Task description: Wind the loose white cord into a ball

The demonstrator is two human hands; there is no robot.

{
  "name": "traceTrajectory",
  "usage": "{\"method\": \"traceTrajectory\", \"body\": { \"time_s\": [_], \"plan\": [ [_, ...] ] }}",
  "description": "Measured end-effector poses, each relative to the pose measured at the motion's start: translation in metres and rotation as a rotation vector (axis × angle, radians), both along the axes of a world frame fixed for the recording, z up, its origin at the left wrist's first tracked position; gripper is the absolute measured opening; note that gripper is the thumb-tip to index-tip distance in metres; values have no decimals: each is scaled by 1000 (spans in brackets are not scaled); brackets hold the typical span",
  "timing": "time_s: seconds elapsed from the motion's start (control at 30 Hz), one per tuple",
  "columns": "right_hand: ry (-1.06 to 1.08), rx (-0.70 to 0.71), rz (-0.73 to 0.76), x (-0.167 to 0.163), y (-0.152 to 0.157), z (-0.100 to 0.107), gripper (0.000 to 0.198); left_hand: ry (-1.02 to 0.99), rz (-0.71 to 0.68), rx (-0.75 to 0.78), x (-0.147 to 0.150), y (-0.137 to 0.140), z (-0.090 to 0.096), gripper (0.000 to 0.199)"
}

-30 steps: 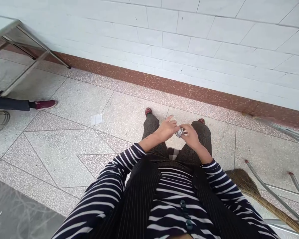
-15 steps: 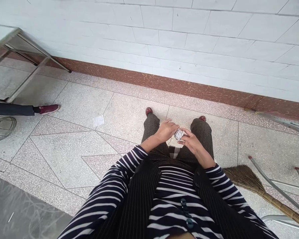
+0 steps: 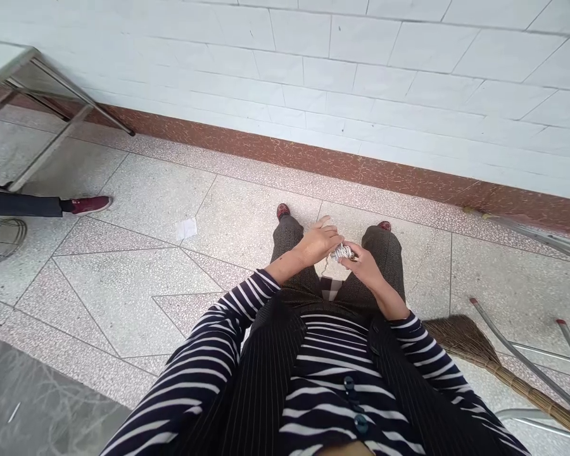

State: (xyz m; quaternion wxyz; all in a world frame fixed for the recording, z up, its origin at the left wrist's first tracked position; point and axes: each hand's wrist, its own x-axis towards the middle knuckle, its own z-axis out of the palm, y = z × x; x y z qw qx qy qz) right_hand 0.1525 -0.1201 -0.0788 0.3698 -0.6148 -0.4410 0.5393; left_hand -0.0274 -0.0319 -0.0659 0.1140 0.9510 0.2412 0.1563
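Observation:
Over my lap, my right hand (image 3: 367,266) grips a small bundle of wound white and grey cord (image 3: 342,252), its fingers curled round the bundle's right side. At the bundle's left side is my left hand (image 3: 319,244), thumb and fingertips pinched at the cord, with another finger raised. A thin strand (image 3: 327,265) hangs below my left hand. What exactly the left fingertips hold is partly hidden.
A straw broom (image 3: 465,335) and metal tube legs (image 3: 503,342) are at my right. To the left stand a metal-legged table (image 3: 52,145), another person's red shoe (image 3: 91,204) and a wire basket (image 3: 2,240). White paper (image 3: 187,228) lies on the floor before a tiled wall (image 3: 304,69).
The cord bundle has turned in my right hand, its windings now lying more sideways. My left hand has shifted slightly and its fingers have lifted a little.

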Motion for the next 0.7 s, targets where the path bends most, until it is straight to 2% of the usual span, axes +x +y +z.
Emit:
{"method": "traceTrajectory", "body": {
  "time_s": [0.2, 0.33, 0.47, 0.6, 0.7],
  "plan": [
    [-209, 58, 102, 15, -1, 11, 50, -27, 50, 37, -7, 1, 10, 27],
    [-296, 41, 87, 20, 1, 9, 55, -67, 82, 59, -12, -7, 17, 27],
    [-323, 58, 132, 15, 2, 15, 39, -100, 80, 58, -7, 0, 22, 25],
    [-305, 83, 197, 8, -3, 30, 24, -121, 69, 45, 4, 18, 14, 24],
    [-289, 87, 168, 8, -8, 36, 28, -153, 118, -34, 7, 23, -4, 25]
  ]
}}
